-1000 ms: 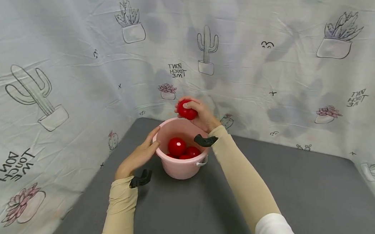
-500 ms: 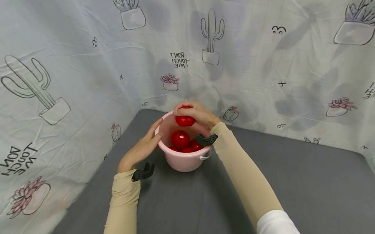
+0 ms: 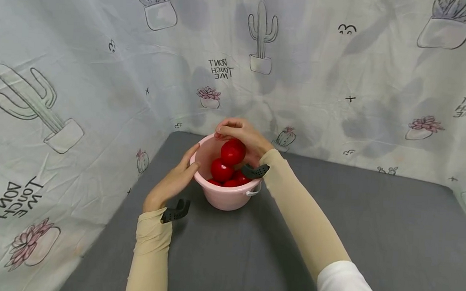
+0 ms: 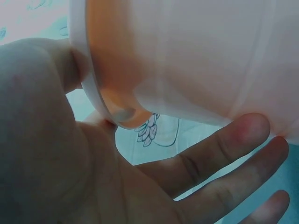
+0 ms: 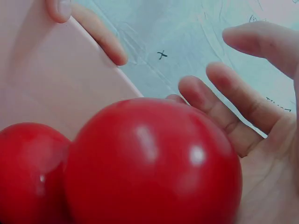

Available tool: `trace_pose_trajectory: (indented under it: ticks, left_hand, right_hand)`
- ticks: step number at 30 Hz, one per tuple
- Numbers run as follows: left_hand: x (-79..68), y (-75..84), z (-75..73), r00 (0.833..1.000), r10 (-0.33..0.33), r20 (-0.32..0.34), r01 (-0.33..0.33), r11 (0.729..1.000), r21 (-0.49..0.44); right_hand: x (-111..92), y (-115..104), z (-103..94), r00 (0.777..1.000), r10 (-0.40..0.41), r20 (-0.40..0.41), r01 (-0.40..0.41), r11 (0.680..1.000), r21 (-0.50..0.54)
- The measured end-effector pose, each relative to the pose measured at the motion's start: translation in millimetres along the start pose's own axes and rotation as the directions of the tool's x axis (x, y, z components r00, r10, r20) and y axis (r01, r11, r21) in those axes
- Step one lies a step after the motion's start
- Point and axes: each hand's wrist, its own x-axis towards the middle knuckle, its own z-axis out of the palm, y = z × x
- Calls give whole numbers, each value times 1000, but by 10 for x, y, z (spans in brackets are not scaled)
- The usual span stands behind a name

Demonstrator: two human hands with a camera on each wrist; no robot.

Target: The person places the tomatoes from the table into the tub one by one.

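A pink bucket [image 3: 226, 202] stands on the grey table, with several glossy red balls inside. My left hand [image 3: 173, 184] holds its left rim, thumb over the edge; in the left wrist view, the fingers [image 4: 245, 133] lie along the outer wall. The topmost red ball [image 3: 233, 151] rests against another red ball [image 3: 221, 169]. Just behind it, over the bucket's far rim, is my right hand [image 3: 243, 133]. The right wrist view shows that hand spread beside the large red ball [image 5: 154, 163], with thumb and fingertips off it.
A white handle [image 3: 253, 192] hangs on the bucket's right side. The grey tabletop [image 3: 356, 233] stretches out to the right. White cloth [image 3: 312, 88] printed with cacti closes off the back and left. A black wrist mount [image 3: 255, 171] overlaps the bucket's right rim.
My right hand lowered a red ball into the bucket and let go of it. The hand has since risen slightly behind the ball. My left hand stays at the rim.
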Motion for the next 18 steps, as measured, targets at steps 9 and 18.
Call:
trace_pose_trajectory:
  ticks: [9, 18]
  left_hand:
    - [69, -51, 109, 998, 47, 51, -47, 999, -9]
    - [-122, -354, -157, 992, -112, -57, 117, 989, 87]
  right_hand:
    - [-165, 8, -156, 977, -197, -79, 201, 978, 49]
    - [-234, 209, -201, 981, -194, -4, 185, 928, 324]
